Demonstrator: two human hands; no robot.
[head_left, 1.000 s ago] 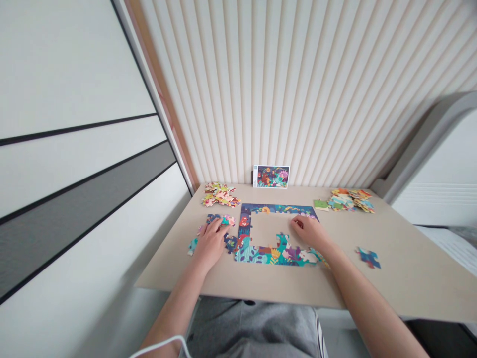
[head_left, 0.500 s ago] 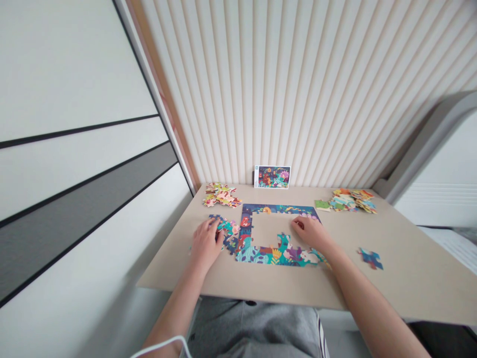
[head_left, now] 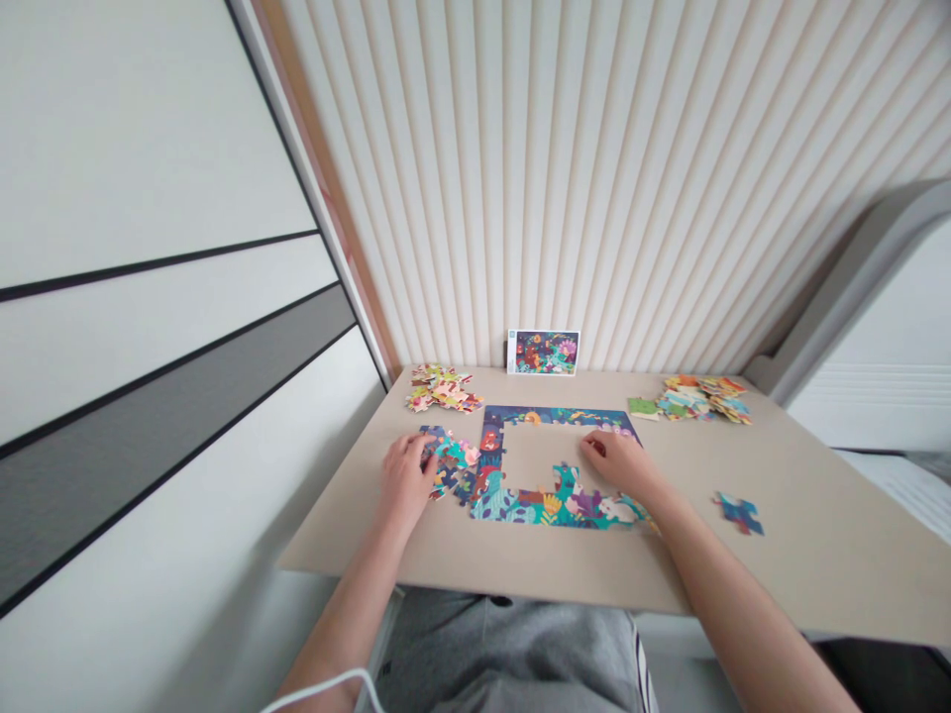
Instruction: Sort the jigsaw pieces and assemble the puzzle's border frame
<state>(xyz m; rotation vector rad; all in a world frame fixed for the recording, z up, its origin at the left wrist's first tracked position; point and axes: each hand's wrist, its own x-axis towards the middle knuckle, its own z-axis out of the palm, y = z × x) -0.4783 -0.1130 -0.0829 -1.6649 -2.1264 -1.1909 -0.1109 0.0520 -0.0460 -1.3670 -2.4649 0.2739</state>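
My left hand (head_left: 405, 477) rests at the left edge of a loose pile of dark blue and teal puzzle pieces (head_left: 455, 454). Its thumb and forefinger are apart, touching the pile. A partly joined jigsaw puzzle (head_left: 512, 509) lies in the middle of the table, its border framing a bare opening. My right hand (head_left: 615, 461) is closed over the right side of that opening. A small dark reddish patch shows at its fingertips, but whether it is a piece or a shadow is unclear. The right forearm covers the puzzle's lower right corner.
A picture card (head_left: 546, 354) of the puzzle stands against the ribbed wall panel (head_left: 482, 198). Pale pieces (head_left: 444, 389) are heaped at the back left, and orange and green ones (head_left: 698, 398) at the back right. A few blue pieces (head_left: 740, 514) lie right of my forearm.
My left hand has drawn back slightly to the left, uncovering more of the dark pile. The right hand has stayed in place over the opening.
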